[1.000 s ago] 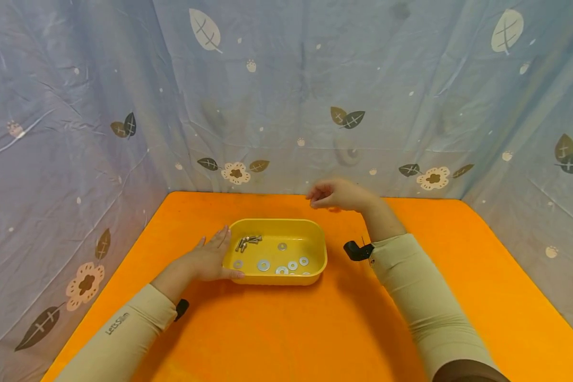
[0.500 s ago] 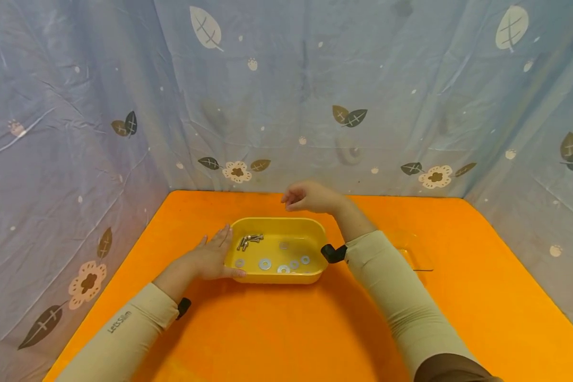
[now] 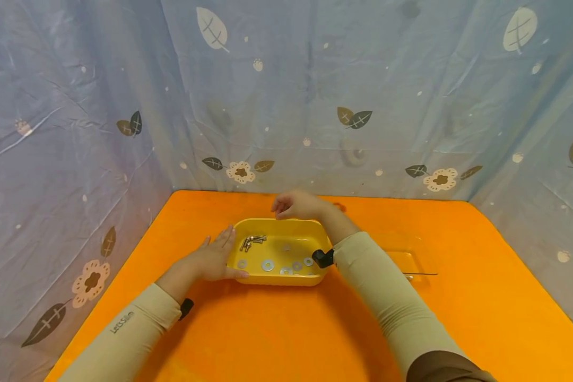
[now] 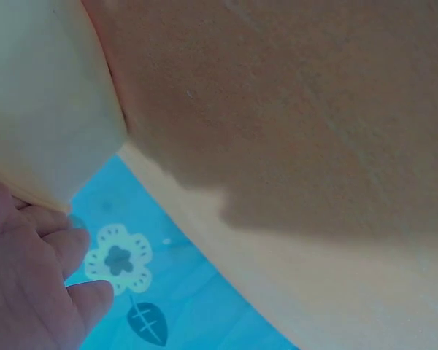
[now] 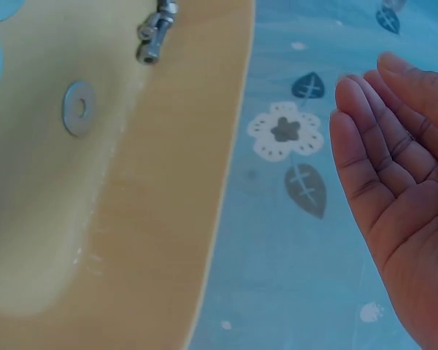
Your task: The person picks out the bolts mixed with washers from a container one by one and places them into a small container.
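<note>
A yellow plastic tub [image 3: 277, 279] stands on the orange table. Small bolts [image 3: 252, 241] lie in a cluster in its far left part, and several flat washers [image 3: 267, 265] are scattered over its floor. My left hand [image 3: 214, 261] rests against the tub's left end, fingers spread, thumb along the front rim. The left wrist view shows its fingertips [image 4: 95, 295] beside the tub wall. Above the far rim hovers my right hand [image 3: 297, 206], its fingers loosely bent. In the right wrist view that cupped hand [image 5: 405, 175] has nothing visible in it, apart from the tub.
To the right of the tub is a clear box [image 3: 406, 260], partly behind my right forearm [image 3: 387, 297], with small shiny pieces at its near edge. A patterned curtain [image 3: 286, 106] encloses the table's back and sides.
My right hand has moved left and slightly nearer, from beyond the tub's right end to above its far rim. The clear box has come into sight. My left hand stays on the tub.
</note>
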### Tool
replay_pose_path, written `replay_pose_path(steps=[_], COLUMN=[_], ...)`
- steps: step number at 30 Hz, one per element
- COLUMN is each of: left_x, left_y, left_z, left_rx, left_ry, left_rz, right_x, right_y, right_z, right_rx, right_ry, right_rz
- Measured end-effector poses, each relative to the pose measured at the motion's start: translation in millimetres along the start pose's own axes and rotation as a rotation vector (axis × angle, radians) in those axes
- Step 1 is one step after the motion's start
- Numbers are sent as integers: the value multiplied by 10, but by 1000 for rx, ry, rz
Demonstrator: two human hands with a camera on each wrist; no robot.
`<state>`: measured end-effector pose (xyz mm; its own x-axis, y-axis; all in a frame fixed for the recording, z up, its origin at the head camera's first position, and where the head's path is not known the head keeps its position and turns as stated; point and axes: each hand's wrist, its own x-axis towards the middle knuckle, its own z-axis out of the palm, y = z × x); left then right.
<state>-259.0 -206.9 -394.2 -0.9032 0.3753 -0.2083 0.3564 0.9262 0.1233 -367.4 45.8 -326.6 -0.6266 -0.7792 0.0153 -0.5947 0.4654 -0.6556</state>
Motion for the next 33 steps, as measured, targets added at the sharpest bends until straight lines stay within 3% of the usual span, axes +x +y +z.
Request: replay_pose_path(steps=[18, 33], left_x=[-9, 6], left_y=[32, 9], left_z=[-16, -18], left_rx=[-2, 9], left_ry=[13, -2], left_rz=[8, -4], right_x=[182, 249], right_y=[156, 266], right_z=[211, 344], right_rx=[-20, 17], right_ry=[-79, -89], right_rz=[53, 58])
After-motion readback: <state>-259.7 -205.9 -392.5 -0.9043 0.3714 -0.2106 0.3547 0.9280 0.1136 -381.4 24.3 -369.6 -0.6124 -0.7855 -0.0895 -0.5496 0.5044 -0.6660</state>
